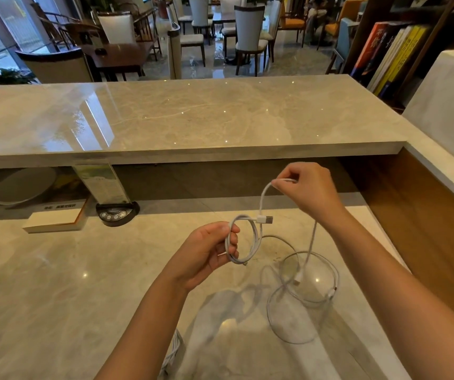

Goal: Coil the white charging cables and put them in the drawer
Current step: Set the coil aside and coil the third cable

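Note:
My left hand (209, 253) grips a small coil of white charging cable (253, 242), its USB plug sticking out to the right at the top. My right hand (308, 190), raised higher, pinches the same cable's loose run; from it the free end hangs down to a small connector just above the desk. A second white cable (289, 325) lies in loose loops on the marble desk (83, 297) below my right hand. Another bundle of white cable (173, 352) shows at the desk's front edge under my left forearm. No drawer is in view.
A raised marble counter (192, 116) runs across behind the desk. Under its ledge stand a white notepad block (55, 220), a black base with a leaflet holder (116, 212) and a round pale plate (22, 185). A wood panel (426, 229) walls the right side.

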`<state>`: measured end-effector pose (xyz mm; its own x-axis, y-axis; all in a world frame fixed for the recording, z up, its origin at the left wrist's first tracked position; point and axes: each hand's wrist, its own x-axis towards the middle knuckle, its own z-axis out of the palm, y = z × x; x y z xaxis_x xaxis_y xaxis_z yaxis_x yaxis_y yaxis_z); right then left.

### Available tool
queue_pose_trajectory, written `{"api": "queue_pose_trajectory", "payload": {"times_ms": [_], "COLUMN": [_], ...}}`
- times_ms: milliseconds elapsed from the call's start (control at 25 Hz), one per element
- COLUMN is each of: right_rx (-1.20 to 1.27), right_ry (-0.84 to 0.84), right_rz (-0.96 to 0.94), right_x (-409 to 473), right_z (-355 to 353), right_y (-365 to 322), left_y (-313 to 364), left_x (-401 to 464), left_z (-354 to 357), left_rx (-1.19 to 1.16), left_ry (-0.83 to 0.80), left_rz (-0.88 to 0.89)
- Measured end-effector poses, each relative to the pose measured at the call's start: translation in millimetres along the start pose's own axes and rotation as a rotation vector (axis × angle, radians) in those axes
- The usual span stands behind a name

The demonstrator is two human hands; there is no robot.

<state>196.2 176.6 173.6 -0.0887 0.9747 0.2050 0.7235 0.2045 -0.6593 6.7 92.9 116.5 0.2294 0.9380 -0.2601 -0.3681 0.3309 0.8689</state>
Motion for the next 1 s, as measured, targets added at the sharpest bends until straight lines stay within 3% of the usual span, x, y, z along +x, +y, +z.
{"api": "queue_pose_trajectory", "payload": {"times_ms": [200, 360, 520, 720, 840, 1000], "right_rx": [0.052, -0.157, -0.32, -0.321, -0.306, -0.436], "right_ry": [-0.078, -0.176, -0.05, 0.058, 0.108, 0.147], "right_rz": [-0.35, -0.587, -0.589, -0.616, -0.686, -0.518], "right_x": [-40.8, -76.0, -92.9, -93.4, -93.4, -87.5], "right_z": [24.7, 53.7, 67.8, 73.4, 73.0, 58.2], "right_y": [-34.1, -17.6, -3.8, 1.2, 8.2, 32.7], "left_y": [-9.3, -8.1, -5.8, 0.6, 4.4, 6.3], "left_x": [5.6, 5.3, 2.2, 2.0, 3.4, 4.5], "left_z": [4.4, 2.7, 4.4, 6.3, 4.9, -5.1], "left_rx": [-0.018, -0.146, -0.312, -0.376, -0.527, -0.651], "left_ry": [0.171, 0.179, 0.262, 0.257, 0.245, 0.248], "left_rz": [0.033, 0.087, 0.09, 0.113, 0.14, 0.158]}}
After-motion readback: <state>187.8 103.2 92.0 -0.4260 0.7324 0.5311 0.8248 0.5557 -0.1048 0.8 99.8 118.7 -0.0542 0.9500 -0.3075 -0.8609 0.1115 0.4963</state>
